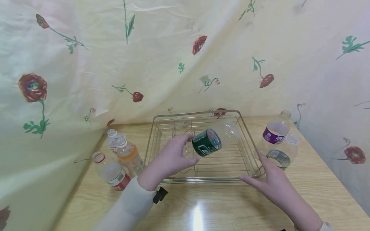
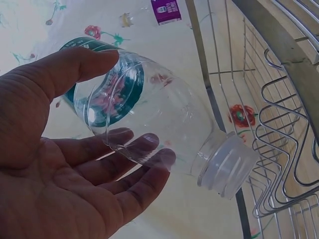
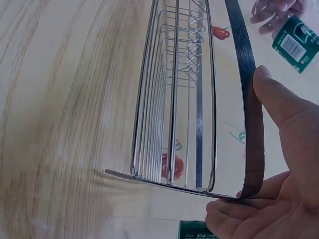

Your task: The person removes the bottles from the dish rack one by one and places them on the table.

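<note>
My left hand (image 1: 177, 153) holds a clear plastic bottle with a green label (image 1: 203, 145), tilted above the wire rack. In the left wrist view, the thumb lies on one side of the bottle (image 2: 174, 109) and the fingers support the other; its whitish capped end points toward the rack. My right hand (image 1: 271, 181) grips the front right corner of the metal wire rack (image 1: 222, 178). Seen from the right wrist, the thumb rests on the rack's flat rim (image 3: 247, 74), with curled fingers by the corner.
Left of the rack stand a red-labelled bottle (image 1: 111, 173), an orange-tinted bottle (image 1: 131, 155) and another clear bottle (image 1: 113, 139). To its right are a purple-labelled bottle (image 1: 274, 131) and a dark-labelled clear bottle (image 1: 289, 149). Floral cloth (image 1: 162, 64) hangs behind the wooden table (image 1: 225, 205).
</note>
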Tool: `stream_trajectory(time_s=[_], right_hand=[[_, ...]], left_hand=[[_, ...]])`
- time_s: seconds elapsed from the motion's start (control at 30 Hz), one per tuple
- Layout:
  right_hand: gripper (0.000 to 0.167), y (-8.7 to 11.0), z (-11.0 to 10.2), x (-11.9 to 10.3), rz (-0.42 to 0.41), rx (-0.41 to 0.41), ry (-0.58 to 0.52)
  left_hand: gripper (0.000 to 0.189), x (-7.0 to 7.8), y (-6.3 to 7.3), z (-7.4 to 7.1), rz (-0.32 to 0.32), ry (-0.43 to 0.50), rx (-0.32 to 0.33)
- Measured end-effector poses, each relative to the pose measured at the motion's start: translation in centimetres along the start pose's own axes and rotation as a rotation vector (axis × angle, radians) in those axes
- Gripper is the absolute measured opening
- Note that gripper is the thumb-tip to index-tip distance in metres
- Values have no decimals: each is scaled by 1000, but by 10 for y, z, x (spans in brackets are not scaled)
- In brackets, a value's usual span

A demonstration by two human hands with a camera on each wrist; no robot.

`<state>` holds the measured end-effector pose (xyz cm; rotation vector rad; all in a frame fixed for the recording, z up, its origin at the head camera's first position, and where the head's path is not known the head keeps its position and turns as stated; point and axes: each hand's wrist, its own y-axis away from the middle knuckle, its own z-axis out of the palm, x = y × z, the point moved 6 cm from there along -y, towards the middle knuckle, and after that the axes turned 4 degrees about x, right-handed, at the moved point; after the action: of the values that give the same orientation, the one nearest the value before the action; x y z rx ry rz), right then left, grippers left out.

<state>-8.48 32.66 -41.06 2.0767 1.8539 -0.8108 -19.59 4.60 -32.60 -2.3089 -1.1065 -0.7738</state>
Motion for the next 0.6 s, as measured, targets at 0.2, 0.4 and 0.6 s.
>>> stream_trajectory(time_s=[0.2, 0.4, 0.6], right_hand=[[121, 0, -1, -3, 5, -4, 16], [123, 3, -6, -13, -32, 49, 10], [122, 7, -14, -27, -89, 101, -7]], left_hand=[[66, 2, 5, -3, 45, -55, 9], [67, 3, 9, -5, 50, -95, -8], [68, 3, 11, -3, 57, -150, -45]])
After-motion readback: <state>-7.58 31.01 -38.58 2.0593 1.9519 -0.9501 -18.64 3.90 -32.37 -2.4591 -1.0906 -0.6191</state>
